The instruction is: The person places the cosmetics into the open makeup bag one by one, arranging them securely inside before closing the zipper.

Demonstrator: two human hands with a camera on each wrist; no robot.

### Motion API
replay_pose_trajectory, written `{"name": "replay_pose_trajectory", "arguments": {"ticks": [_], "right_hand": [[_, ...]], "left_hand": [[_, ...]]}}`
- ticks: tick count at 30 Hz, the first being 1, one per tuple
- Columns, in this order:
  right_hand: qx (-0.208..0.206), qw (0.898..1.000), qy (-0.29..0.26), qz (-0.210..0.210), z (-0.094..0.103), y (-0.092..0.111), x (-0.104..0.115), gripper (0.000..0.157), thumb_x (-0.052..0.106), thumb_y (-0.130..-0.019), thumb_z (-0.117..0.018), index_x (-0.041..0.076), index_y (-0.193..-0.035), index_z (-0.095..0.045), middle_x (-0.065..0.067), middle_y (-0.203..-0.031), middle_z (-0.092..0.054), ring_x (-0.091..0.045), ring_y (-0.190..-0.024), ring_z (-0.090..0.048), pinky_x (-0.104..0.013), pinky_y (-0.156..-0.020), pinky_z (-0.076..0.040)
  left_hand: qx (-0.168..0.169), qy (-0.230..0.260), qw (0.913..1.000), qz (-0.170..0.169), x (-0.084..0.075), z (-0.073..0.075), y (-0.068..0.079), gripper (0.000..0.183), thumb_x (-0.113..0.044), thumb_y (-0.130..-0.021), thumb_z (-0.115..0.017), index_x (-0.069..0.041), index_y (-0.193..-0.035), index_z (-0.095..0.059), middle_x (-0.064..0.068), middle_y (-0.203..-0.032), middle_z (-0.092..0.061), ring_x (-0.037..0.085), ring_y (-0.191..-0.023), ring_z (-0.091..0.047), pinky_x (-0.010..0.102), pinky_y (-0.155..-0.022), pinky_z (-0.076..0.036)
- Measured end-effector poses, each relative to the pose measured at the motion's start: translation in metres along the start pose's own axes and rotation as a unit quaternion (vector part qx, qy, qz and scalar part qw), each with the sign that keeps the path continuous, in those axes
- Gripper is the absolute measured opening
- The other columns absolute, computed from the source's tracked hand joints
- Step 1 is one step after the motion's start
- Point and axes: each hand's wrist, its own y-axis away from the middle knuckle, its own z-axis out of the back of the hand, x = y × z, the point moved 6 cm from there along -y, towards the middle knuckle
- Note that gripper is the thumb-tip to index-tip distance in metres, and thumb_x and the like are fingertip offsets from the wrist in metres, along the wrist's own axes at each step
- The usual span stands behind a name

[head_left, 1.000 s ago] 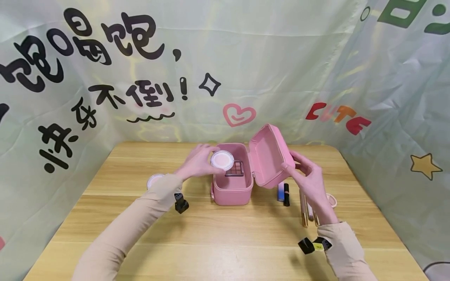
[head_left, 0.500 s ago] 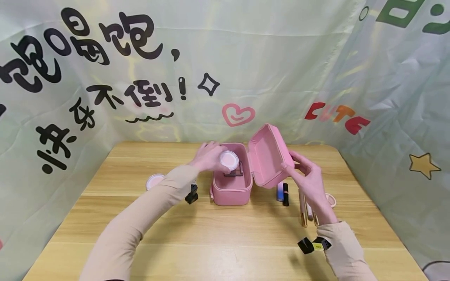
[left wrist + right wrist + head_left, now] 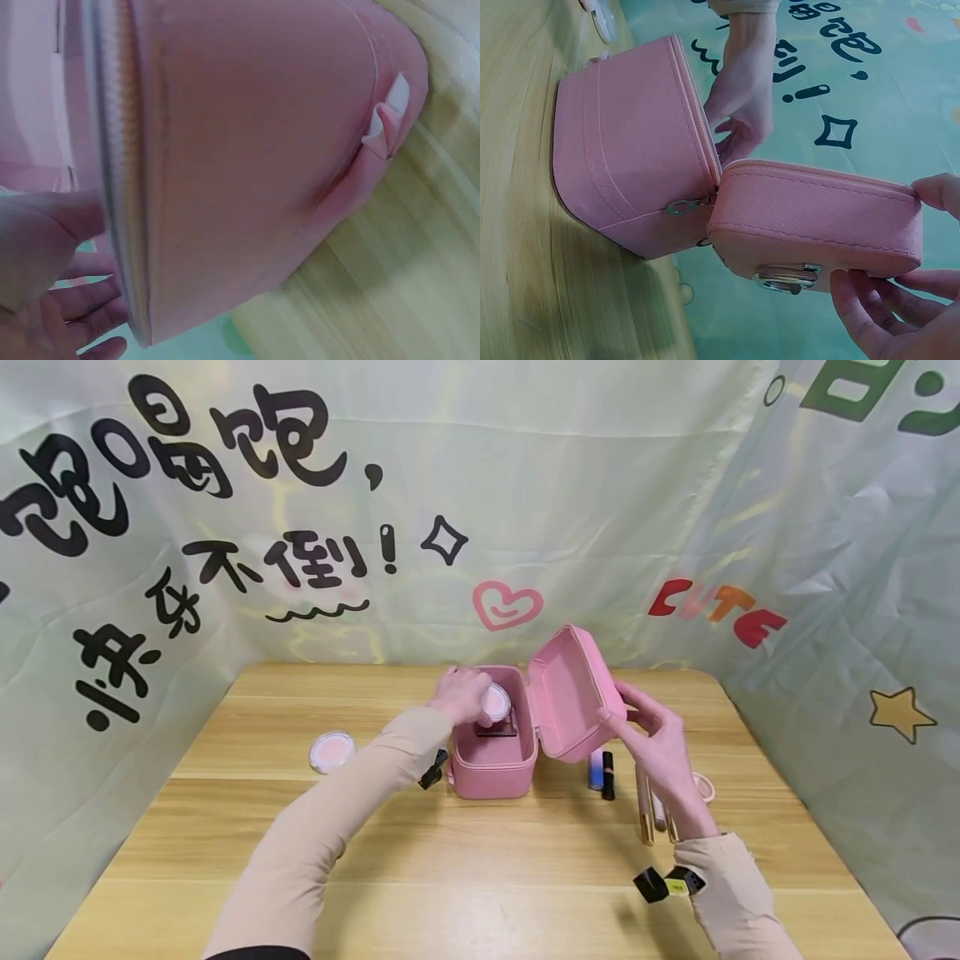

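Observation:
A pink zippered makeup case (image 3: 493, 779) stands on the table with its lid (image 3: 573, 702) swung out to the right. My left hand (image 3: 463, 695) reaches over the case's left rim and holds a round white-rimmed compact (image 3: 496, 702) inside it. Below the compact an eyeshadow palette (image 3: 498, 727) lies in the case, partly covered. In the left wrist view the left hand (image 3: 45, 262) is partly cut off and the compact does not show. My right hand (image 3: 660, 739) grips the lid's outer edge between thumb and fingers, also visible in the right wrist view on the lid (image 3: 817, 214).
A second round compact (image 3: 332, 752) lies on the wooden table (image 3: 480, 885) to the left. Right of the case lie a blue tube (image 3: 596, 770), a black lipstick (image 3: 608, 775), slim gold-ended tubes (image 3: 647, 827) and a pale ring-shaped item (image 3: 703, 787). A printed curtain hangs behind.
My left hand has moved right and into the case with the compact, which has tilted and is more covered by the fingers. The right hand keeps holding the lid.

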Motion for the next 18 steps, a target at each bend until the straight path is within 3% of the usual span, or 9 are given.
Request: {"name": "replay_pose_trajectory", "arguments": {"ticks": [7, 13, 18], "right_hand": [[-0.001, 1.0, 0.004, -0.002, 0.0, 0.0, -0.001, 0.052, 0.014, -0.094, -0.07, 0.001, -0.142, -0.055, 0.019, -0.121, -0.062, 0.002, -0.1, -0.064, -0.012, -0.076, -0.054], [-0.004, 1.0, 0.014, 0.001, 0.001, 0.0, -0.001, 0.051, 0.014, -0.094, -0.07, 0.001, -0.142, -0.056, 0.02, -0.12, -0.062, 0.003, -0.099, -0.064, -0.012, -0.076, -0.053], [-0.003, 1.0, 0.016, 0.003, 0.001, 0.0, -0.001, 0.051, 0.014, -0.094, -0.07, 0.002, -0.142, -0.056, 0.02, -0.121, -0.062, 0.003, -0.1, -0.064, -0.012, -0.076, -0.053]], "left_hand": [[0.015, -0.035, 0.9993, 0.001, -0.003, -0.008, -0.005, 0.043, -0.03, -0.077, -0.087, -0.01, -0.109, -0.068, 0.009, -0.117, -0.071, 0.028, -0.114, -0.062, 0.04, -0.105, -0.043], [0.029, -0.064, 0.9975, 0.003, -0.005, -0.017, -0.007, 0.045, -0.03, -0.078, -0.085, -0.012, -0.116, -0.068, 0.009, -0.125, -0.07, 0.027, -0.12, -0.061, 0.039, -0.113, -0.037], [0.036, -0.097, 0.9945, -0.008, -0.007, -0.026, -0.018, 0.045, -0.031, -0.077, -0.086, -0.015, -0.116, -0.07, 0.007, -0.12, -0.072, 0.025, -0.114, -0.064, 0.038, -0.107, -0.041]]}}
